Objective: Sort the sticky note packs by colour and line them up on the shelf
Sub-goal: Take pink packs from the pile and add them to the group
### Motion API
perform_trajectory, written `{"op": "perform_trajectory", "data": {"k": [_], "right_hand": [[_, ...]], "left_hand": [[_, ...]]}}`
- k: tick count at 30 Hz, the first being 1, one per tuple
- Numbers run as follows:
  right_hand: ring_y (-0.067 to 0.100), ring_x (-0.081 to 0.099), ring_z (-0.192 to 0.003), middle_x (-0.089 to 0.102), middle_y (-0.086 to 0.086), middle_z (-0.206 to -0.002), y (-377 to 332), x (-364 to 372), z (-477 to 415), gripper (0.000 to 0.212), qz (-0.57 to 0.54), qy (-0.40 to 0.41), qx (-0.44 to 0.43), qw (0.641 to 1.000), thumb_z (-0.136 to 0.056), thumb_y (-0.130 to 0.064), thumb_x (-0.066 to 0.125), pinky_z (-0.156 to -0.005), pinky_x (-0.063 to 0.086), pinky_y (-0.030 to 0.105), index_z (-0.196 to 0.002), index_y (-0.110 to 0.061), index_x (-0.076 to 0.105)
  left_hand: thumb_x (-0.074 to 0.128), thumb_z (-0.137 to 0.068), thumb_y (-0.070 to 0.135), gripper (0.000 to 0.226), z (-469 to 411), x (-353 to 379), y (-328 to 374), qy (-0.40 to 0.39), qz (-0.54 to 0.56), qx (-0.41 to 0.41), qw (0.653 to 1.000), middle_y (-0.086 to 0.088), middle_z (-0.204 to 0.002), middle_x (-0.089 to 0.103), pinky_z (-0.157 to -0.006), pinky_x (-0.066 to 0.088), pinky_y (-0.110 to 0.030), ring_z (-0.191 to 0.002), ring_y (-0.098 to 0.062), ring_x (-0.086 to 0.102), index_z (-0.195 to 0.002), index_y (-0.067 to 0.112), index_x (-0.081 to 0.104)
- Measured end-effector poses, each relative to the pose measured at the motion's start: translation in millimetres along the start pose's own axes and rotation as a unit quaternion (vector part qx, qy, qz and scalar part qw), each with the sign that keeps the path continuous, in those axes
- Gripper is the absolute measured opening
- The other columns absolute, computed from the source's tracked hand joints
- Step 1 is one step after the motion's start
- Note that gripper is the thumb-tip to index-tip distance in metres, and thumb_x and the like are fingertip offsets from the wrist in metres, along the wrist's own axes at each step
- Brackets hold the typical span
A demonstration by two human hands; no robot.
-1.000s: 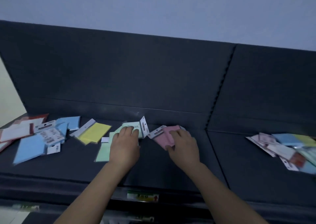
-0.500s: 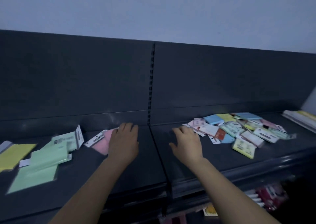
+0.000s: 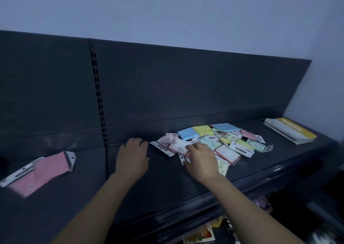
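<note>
A loose heap of mixed sticky note packs (image 3: 230, 141) in blue, yellow, pink, green and white lies on the dark shelf (image 3: 167, 178), right of centre. My right hand (image 3: 201, 160) lies on the heap's left edge, fingers reaching over a white pack (image 3: 178, 148); whether it grips it is unclear. My left hand (image 3: 133, 155) hovers flat over bare shelf just left of the heap, holding nothing. Two pink packs (image 3: 46, 169) lie together at the far left.
A stack of yellow-and-white booklets (image 3: 290, 133) lies at the shelf's right end. The shelf's dark back panel (image 3: 186, 85) rises behind, with a slotted upright (image 3: 98, 98). Packaged goods (image 3: 201, 234) show on a lower shelf below the front edge.
The view has swung right from the sorted packs to the mixed heap. Both hands have left the green and pink packs; my right hand has reached onto the heap.
</note>
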State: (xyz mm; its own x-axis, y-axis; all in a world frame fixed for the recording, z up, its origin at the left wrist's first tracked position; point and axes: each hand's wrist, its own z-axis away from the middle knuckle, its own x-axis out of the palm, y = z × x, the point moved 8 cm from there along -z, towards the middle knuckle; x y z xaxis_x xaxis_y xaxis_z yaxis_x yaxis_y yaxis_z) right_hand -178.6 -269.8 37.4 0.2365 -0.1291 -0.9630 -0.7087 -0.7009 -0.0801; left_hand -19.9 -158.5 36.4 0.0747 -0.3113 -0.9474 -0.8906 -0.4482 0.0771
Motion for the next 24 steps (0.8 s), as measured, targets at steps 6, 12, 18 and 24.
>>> {"op": "perform_trajectory", "data": {"k": [6,12,18,24], "right_hand": [[0.023,0.046,-0.113,0.053,0.001,-0.12,27,21,-27,0.035,-0.01,-0.022,0.01,1.0,-0.089,-0.037,0.057,-0.089,0.037,0.032,-0.119,-0.02,0.054],[0.024,0.043,-0.121,0.051,0.002,-0.13,31,55,-73,0.047,-0.038,-0.055,0.005,0.998,-0.091,-0.04,0.057,-0.097,0.036,0.032,-0.132,-0.019,0.049],[0.023,0.04,-0.124,0.049,0.003,-0.134,19,91,-116,0.045,-0.044,-0.098,-0.026,0.994,-0.092,-0.03,0.054,-0.098,0.039,0.032,-0.135,-0.017,0.046],[0.022,0.041,-0.129,0.048,0.001,-0.142,2,114,-144,0.043,-0.051,-0.107,-0.08,0.99,-0.09,-0.013,0.051,-0.101,0.039,0.03,-0.131,-0.023,0.056]], "left_hand": [[0.052,-0.093,0.034,0.045,-40,44,17,-0.059,-0.017,0.016,0.998,0.0,-0.14,0.042,-0.102,0.031,-0.033,-0.129,-0.019,0.035,-0.135,0.019,0.046],[0.055,-0.09,0.026,0.041,-82,93,16,-0.095,-0.019,0.038,0.995,0.002,-0.138,0.043,-0.098,0.031,-0.031,-0.126,-0.017,0.036,-0.13,0.022,0.048],[0.049,-0.091,0.019,0.038,-118,123,5,-0.09,-0.014,0.058,0.994,0.003,-0.134,0.048,-0.092,0.034,-0.032,-0.122,-0.018,0.04,-0.128,0.027,0.054],[0.048,-0.093,0.017,0.021,-134,136,-7,-0.06,0.097,0.054,0.992,0.008,-0.1,0.064,-0.073,0.041,-0.027,-0.097,-0.013,0.053,-0.095,0.023,0.068]]}}
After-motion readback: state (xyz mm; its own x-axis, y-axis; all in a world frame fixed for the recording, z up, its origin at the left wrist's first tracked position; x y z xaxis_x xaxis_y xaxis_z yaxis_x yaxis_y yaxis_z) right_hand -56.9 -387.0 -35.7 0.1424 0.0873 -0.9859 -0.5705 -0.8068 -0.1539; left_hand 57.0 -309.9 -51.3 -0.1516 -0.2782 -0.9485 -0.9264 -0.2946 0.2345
